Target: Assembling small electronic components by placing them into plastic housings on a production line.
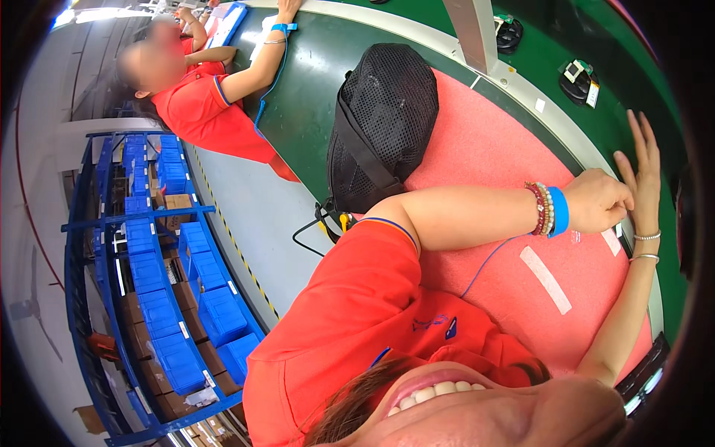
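Observation:
My left hand (598, 201) has curled fingers and rests over the pink mat (477, 149) near its far edge. A blue wrist strap (558, 211) and beaded bracelets circle that wrist, and a thin blue cord lies across the mat. Whatever the fingers of this hand may hold is hidden. Close beside them rises my right hand (642, 160), open with fingers apart and nothing visible in it; thin silver bracelets circle its wrist. A black mesh bag (383, 112) with a wide strap lies on the worktable, left of my left forearm.
Beyond the pale rail, black parts (577, 82) with small boards sit on a green surface (544, 45). A metal post (471, 33) rises there. A co-worker in red (197, 112) works at the upper left. Blue bins (164, 335) fill a rack at left. A black cable hangs below the bag.

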